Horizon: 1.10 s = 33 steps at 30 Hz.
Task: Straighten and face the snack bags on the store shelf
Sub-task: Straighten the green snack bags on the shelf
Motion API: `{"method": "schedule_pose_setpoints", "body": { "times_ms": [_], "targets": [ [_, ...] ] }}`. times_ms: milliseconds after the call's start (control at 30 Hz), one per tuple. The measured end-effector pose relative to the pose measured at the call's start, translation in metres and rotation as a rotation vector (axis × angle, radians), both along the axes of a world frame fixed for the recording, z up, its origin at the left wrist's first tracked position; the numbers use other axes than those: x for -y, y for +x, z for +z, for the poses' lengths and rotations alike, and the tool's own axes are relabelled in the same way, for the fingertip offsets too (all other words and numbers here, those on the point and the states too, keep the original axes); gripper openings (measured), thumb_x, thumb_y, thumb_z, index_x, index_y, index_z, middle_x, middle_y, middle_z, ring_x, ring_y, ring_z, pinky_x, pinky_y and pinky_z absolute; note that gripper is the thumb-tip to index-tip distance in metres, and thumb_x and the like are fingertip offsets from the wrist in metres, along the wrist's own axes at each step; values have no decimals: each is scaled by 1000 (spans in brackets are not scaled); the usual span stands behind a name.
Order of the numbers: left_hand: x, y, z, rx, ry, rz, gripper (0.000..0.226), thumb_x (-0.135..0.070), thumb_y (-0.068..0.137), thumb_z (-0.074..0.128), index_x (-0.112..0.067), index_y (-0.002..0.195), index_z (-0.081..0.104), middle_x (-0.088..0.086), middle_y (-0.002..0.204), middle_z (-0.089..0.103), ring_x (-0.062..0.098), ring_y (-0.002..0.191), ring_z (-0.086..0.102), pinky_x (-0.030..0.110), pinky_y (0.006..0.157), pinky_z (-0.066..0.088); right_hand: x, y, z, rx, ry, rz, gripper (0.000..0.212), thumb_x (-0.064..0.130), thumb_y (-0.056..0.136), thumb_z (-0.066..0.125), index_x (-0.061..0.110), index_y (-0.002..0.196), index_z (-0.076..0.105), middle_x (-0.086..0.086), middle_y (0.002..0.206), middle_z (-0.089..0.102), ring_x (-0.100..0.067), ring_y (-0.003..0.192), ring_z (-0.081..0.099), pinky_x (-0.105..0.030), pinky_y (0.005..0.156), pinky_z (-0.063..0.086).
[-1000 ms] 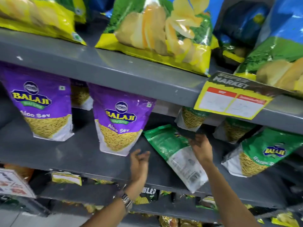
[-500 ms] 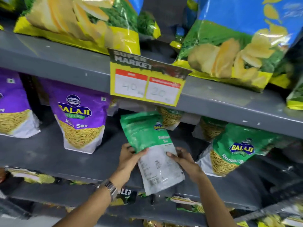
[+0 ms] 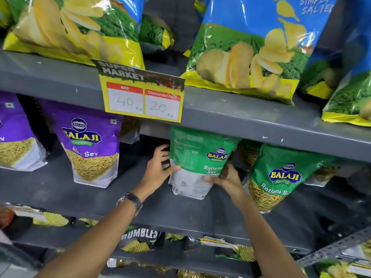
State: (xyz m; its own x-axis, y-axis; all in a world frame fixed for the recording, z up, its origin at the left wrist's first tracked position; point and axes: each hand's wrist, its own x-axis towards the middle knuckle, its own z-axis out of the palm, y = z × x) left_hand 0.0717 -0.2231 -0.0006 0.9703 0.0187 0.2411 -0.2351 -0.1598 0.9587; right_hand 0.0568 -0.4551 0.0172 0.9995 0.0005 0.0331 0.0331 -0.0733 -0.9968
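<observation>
Head view, grey metal store shelf, both hands' fingers grasping upright green sev bag

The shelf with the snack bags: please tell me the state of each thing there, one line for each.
Held green Ratlami Sev bag: upright on the middle shelf, back panel partly facing out.
Left hand: gripping the bag's left edge.
Right hand: gripping its lower right.
Neighbouring green bag: front out, leaning.
Purple Aloo Sev bag: upright, front out.
Price tag: reads 40 and 20.
</observation>
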Motion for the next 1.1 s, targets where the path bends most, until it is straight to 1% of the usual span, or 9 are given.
{"method": "schedule_pose_setpoints", "body": {
  "times_ms": [100,300,467,633,700,767,867,967,1100],
  "targets": [
    [10,-15,-1,17,-42,78,78,-9,68,79,-17,133,36,-8,129,46,6,114,49,16,85,45,0,7,22,102,75,-18,56,-6,68,75,12,116,53,-4,110,69,-12,99,67,-15,77,52],
    [58,-64,-19,91,7,81,62,-10,70,78,-36,114,42,-16,115,50,11,104,57,10,76,46,-13,7,27,172,12,-145,50,-2,66,79,9,110,57,-10,104,69,-5,84,69,-14,72,54],
    [75,-77,-23,97,78,-3,96,-14,59,86,-6,136,31,3,135,34,22,130,35,45,105,40,-15,-16,26,186,26,-119,53,-1,65,79,4,113,57,-13,107,70,-18,95,68,-28,80,56],
    [78,-68,-17,5,-28,-79,121,-23,49,90,-8,144,16,9,153,23,20,142,23,45,115,27,-11,-47,25,82,109,92,39,14,73,74,5,108,60,-8,107,70,-8,97,66,-17,77,52],
    [74,-58,-17,-9,-63,-89,117,-25,50,90,-10,143,22,6,148,33,16,136,34,37,112,32,-7,-50,28,64,76,139,32,21,79,69,7,106,60,-2,101,72,-8,94,67,-17,74,52],
    [68,-46,-18,16,-7,-64,102,-28,53,89,-12,138,34,3,139,35,9,126,40,15,106,31,-6,-45,30,77,81,56,35,22,79,67,7,108,57,-3,94,73,-9,87,69,-18,72,53],
    [54,-29,-17,43,125,-76,85,-36,53,88,-11,126,51,2,114,37,4,104,43,-6,88,25,-3,-26,28,154,48,-222,43,1,76,70,2,115,50,-10,95,67,-14,85,66,-24,73,51],
    [33,-12,-14,30,202,-141,79,-56,49,76,-16,116,59,-3,103,53,8,96,53,10,83,40,2,-11,21,90,7,-180,67,-4,71,75,7,128,41,-7,120,59,-15,107,60,-18,78,53],
    [3,10,-12,62,301,-164,75,-57,54,75,-22,118,57,-19,99,59,10,95,58,28,81,48,5,-5,4,-36,-111,-38,60,5,66,82,19,114,48,-2,110,65,4,89,65,-10,67,51]
  ]
}}
